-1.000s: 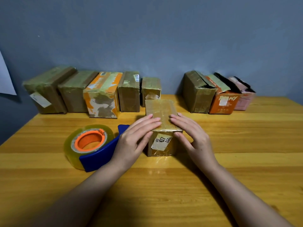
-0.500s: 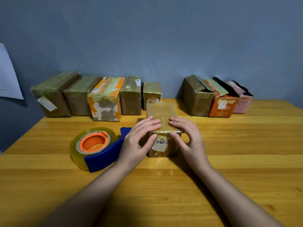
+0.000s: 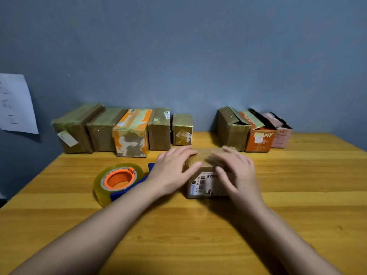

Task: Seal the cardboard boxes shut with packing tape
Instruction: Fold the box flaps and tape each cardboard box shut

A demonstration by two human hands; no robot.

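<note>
Since the earlier frames the small box (image 3: 206, 175) has been turned: the face toward the near edge now carries a white barcode label, where a tag with "07" showed before; its long axis then ran from the near edge to the far edge, and now looks to run more side to side, though blur makes that uncertain; both hands have slid further over the top, and the head camera has tilted up, showing more wall.

Table (image 3: 297, 215): wooden, carries everything; the box sits about mid-width, between the centre and the far edge.

Far edge: a row of five boxes (image 3: 123, 130) toward the left corner, tops closed and taped; three boxes (image 3: 256, 132) toward the right corner with flaps up, not yet sealed, I judge.

Tape dispenser (image 3: 119, 181): blue body, orange core, clear roll; lying just left of the box, touching or nearly touching the left wrist; left hand clearly nearer to it.

Left hand (image 3: 174, 169): fingers together, flat on the box's top left, thumb over the near top edge.

Right hand (image 3: 236, 171): fingers slightly spread, blurred, draped over the top right and down the near face.

Judgement: tape is being smoothed or the box repositioned; the next reach for tape goes left.
</note>
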